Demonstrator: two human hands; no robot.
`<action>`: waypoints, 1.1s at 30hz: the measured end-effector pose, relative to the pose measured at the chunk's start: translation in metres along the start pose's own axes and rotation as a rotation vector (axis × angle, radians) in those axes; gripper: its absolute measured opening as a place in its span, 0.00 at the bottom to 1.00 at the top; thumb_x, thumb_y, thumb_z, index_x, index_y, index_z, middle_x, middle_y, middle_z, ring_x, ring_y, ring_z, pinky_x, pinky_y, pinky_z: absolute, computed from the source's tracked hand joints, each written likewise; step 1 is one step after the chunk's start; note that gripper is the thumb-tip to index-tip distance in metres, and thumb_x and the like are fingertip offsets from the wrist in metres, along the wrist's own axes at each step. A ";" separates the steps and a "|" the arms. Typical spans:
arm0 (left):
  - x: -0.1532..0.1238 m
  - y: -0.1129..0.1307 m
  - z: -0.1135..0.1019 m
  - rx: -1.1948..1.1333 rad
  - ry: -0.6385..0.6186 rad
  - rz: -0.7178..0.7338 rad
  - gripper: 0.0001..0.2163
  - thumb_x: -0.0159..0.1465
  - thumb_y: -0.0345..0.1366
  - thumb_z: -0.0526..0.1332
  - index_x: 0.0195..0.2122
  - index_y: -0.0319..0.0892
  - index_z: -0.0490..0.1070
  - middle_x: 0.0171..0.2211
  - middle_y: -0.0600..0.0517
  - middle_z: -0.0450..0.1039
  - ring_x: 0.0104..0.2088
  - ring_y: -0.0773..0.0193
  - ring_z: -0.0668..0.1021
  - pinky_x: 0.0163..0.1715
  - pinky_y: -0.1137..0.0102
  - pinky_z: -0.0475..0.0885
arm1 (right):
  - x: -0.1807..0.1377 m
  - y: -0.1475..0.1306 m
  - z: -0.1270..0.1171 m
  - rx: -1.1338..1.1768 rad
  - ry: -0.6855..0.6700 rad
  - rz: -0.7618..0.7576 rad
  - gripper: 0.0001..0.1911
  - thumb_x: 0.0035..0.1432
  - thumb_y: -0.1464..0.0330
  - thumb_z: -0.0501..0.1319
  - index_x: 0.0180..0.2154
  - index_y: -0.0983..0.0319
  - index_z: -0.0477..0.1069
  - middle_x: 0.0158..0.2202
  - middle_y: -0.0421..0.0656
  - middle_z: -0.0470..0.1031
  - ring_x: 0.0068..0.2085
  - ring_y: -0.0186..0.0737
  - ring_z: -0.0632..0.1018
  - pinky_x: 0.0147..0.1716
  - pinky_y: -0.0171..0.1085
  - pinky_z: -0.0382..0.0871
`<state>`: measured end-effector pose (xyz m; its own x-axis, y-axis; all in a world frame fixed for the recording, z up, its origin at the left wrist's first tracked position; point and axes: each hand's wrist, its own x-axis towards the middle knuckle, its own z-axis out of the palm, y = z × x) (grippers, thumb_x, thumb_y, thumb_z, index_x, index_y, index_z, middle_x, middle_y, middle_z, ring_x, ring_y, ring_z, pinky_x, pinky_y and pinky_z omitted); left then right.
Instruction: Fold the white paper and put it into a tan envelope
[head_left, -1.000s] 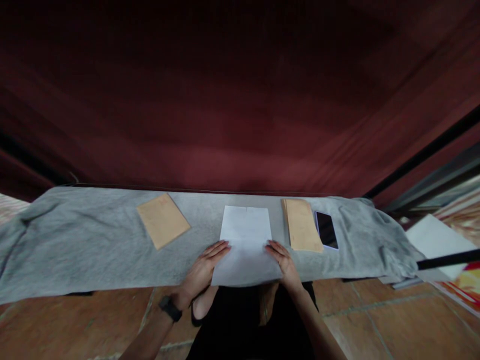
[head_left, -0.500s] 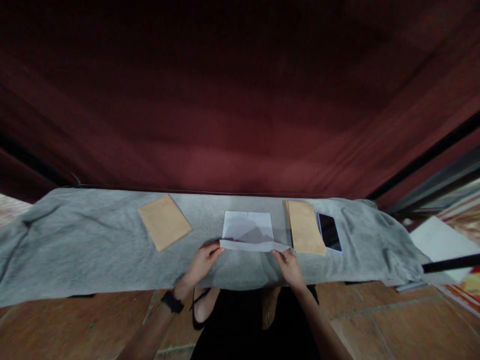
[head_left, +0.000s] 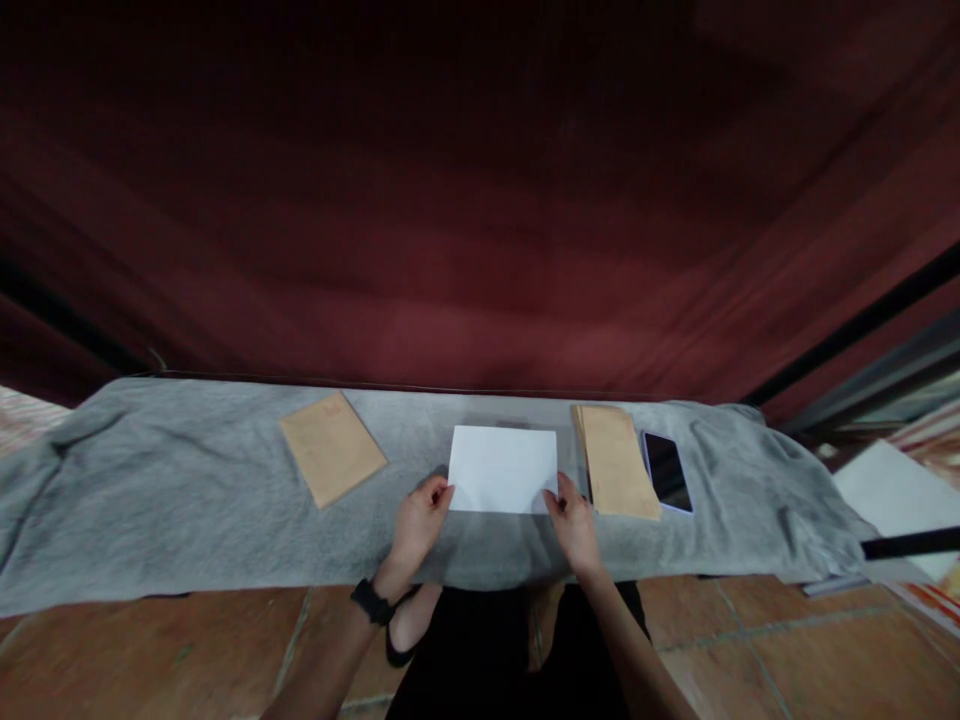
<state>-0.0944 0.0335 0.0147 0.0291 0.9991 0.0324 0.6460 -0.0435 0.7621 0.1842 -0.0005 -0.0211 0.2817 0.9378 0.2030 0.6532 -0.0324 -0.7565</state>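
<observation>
A folded sheet of white paper point(head_left: 502, 468) is held up flat over the grey cloth, its blank side facing me. My left hand point(head_left: 422, 515) pinches its lower left corner between thumb and fingers. At the opposite lower corner my right hand point(head_left: 571, 518) has the same pinch grip. A small stack of brown envelopes point(head_left: 619, 460) lies just right of my right hand. Farther left, a single pile of brown envelope point(head_left: 334, 450) with faint red print lies at a slant, apart from my left hand.
Grey cloth point(head_left: 202, 500) covers the long narrow table. A dark-screened phone point(head_left: 667, 472) lies beside the envelope stack. Behind the table hangs a dark red curtain point(head_left: 465, 250). White sheets point(head_left: 896, 490) and a black bar point(head_left: 911, 543) are at the far right.
The paper's near flap, held low before, has come up, and the paper now shows one flat white face. Both hands keep their pinch on it.
</observation>
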 end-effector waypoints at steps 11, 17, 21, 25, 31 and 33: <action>-0.001 0.010 0.002 0.293 -0.069 -0.162 0.14 0.66 0.35 0.56 0.53 0.44 0.67 0.32 0.52 0.77 0.29 0.62 0.79 0.28 0.72 0.66 | -0.011 -0.001 0.007 -0.337 0.017 -0.142 0.23 0.66 0.65 0.51 0.60 0.60 0.65 0.47 0.54 0.77 0.46 0.56 0.76 0.51 0.52 0.61; -0.003 0.022 0.016 0.514 0.101 0.163 0.14 0.67 0.31 0.52 0.52 0.41 0.70 0.46 0.44 0.76 0.48 0.54 0.76 0.51 0.60 0.69 | -0.004 -0.027 0.008 -0.370 0.035 -0.133 0.21 0.67 0.64 0.51 0.59 0.63 0.67 0.52 0.54 0.74 0.53 0.55 0.72 0.54 0.55 0.62; 0.008 0.036 0.056 0.542 0.067 0.414 0.21 0.68 0.31 0.49 0.62 0.38 0.62 0.63 0.42 0.63 0.65 0.53 0.63 0.63 0.55 0.58 | 0.014 -0.056 0.041 -0.058 -0.045 -0.256 0.25 0.71 0.61 0.43 0.60 0.62 0.66 0.60 0.50 0.69 0.60 0.44 0.69 0.59 0.47 0.63; 0.022 0.034 0.093 0.623 -0.073 0.486 0.27 0.66 0.30 0.50 0.67 0.35 0.54 0.67 0.40 0.58 0.68 0.52 0.57 0.66 0.51 0.53 | 0.030 -0.065 0.069 -0.053 -0.164 -0.295 0.28 0.72 0.60 0.38 0.61 0.65 0.65 0.62 0.49 0.68 0.64 0.41 0.65 0.65 0.46 0.57; 0.030 0.021 0.098 0.684 -0.048 0.458 0.26 0.68 0.31 0.46 0.69 0.37 0.51 0.69 0.43 0.54 0.69 0.55 0.54 0.67 0.54 0.49 | 0.036 -0.049 0.075 -0.321 -0.232 -0.332 0.28 0.73 0.62 0.36 0.66 0.64 0.58 0.66 0.47 0.61 0.68 0.41 0.59 0.67 0.48 0.49; 0.032 0.019 0.094 0.698 -0.026 0.423 0.26 0.69 0.31 0.44 0.68 0.35 0.52 0.69 0.42 0.54 0.70 0.55 0.53 0.68 0.54 0.49 | 0.035 -0.045 0.076 -0.399 -0.214 -0.338 0.28 0.73 0.62 0.37 0.66 0.65 0.57 0.67 0.48 0.60 0.68 0.42 0.58 0.67 0.48 0.48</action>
<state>-0.0094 0.0646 -0.0300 0.3891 0.8980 0.2053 0.9027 -0.4162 0.1097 0.1109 0.0603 -0.0269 -0.1105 0.9666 0.2312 0.9092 0.1923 -0.3692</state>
